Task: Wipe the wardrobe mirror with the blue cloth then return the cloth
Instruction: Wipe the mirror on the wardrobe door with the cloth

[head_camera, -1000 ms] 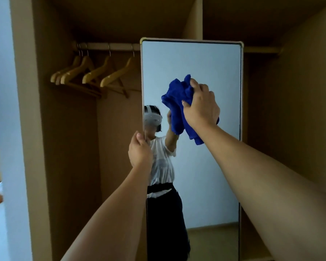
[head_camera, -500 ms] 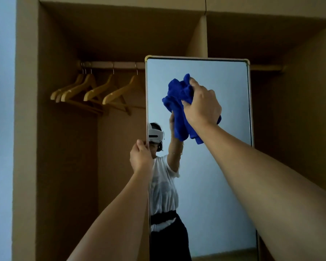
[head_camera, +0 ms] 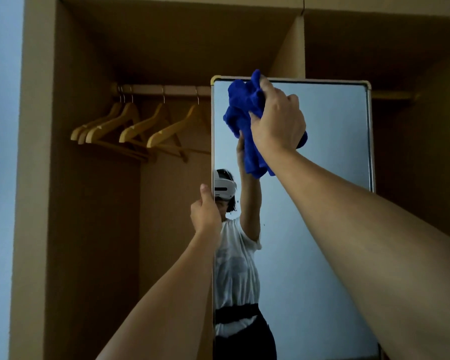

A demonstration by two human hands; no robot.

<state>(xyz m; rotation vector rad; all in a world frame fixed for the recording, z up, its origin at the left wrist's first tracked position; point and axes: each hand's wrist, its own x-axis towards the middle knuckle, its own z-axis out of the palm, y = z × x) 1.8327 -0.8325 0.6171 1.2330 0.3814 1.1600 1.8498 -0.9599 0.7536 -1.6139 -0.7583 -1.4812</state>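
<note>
The right hand [head_camera: 277, 120] is clenched round the bunched blue cloth [head_camera: 242, 113], which is pressed against the glass of the mirror [head_camera: 330, 141] at its top left corner, one fold reaching just over the top edge of the frame. The left hand [head_camera: 205, 213] is curled round the mirror's left edge, well below the cloth, with the thumb upright along the frame. In the glass a person in a white top and a white headset is reflected. The mirror stands in an open wooden wardrobe [head_camera: 37, 178], where wooden hangers [head_camera: 130, 126] are hung from a rail [head_camera: 164, 90] to the left of the mirror's top corner.
</note>
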